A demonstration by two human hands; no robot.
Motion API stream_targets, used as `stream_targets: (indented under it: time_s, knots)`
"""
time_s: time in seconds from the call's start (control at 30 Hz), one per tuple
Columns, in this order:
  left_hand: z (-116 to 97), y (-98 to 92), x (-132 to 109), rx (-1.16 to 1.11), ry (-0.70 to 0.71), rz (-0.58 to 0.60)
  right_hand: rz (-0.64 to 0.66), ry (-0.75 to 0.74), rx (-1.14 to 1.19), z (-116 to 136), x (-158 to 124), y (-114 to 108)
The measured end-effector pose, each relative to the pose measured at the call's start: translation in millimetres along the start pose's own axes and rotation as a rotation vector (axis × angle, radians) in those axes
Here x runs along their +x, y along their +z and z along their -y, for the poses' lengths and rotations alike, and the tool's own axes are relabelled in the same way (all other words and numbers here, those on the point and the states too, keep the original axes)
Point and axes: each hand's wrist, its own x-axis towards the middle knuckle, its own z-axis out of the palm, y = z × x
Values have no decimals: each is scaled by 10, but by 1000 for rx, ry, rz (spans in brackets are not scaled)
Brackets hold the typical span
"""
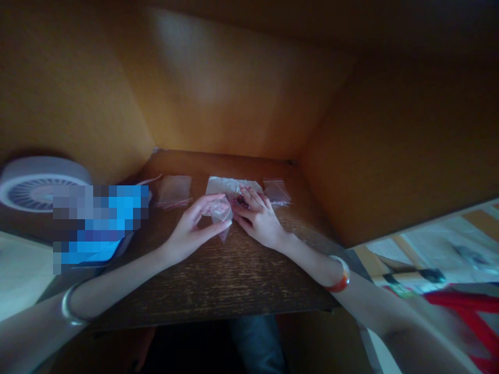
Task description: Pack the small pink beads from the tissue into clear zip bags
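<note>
Nearest me: a round silver metal bangle (67, 306), low on the left.
Left pile: thin clear plastic packets (175, 188), lying flat.
Left hand (191, 223): thumb and fingers clamped on 1 small clear plastic bag (221, 212).
Right hand (262, 222): bent over small dark red pieces (240, 201) beside the bag; any grip, I can't tell.
Right pile: square clear plastic pouches (276, 190).
Progress: partway, I'd judge; some pieces lie outside the bag.
Writing: none readable.

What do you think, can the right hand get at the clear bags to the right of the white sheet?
Probably yes. The right hand is close beside the clear bags, and nothing visible stands between them. It would likely need only to leave the small dark-red items at the white sheet.
</note>
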Motion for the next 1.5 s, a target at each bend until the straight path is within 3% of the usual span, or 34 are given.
stream_targets:
  time_s: [0.17,0.57,0.63,0.8,0.9,1.13,1.37,1.5]
  knots:
    - [-19,-3,-3,-6,-14,-14,-43,-63,-5,-32,-14,38]
    - [-2,-3,3,6,12,-18,-82,-8,25,-16,8,62]
    - [4,-4,4,8,16,-15,-153,13,56,-18,11,80]
    - [9,-3,12,14,22,47,-522,107,234,16,-3,18]
    - [-10,-1,16,10,20,141,-615,56,357,82,-28,-88]
    - [-2,-4,2,34,42,228,-516,-117,504,206,-48,-161]
    - [16,-5,0,40,44,225,-306,2,490,215,-72,-188]
    - [16,-4,-3,21,34,216,-311,3,503,207,-80,-218]
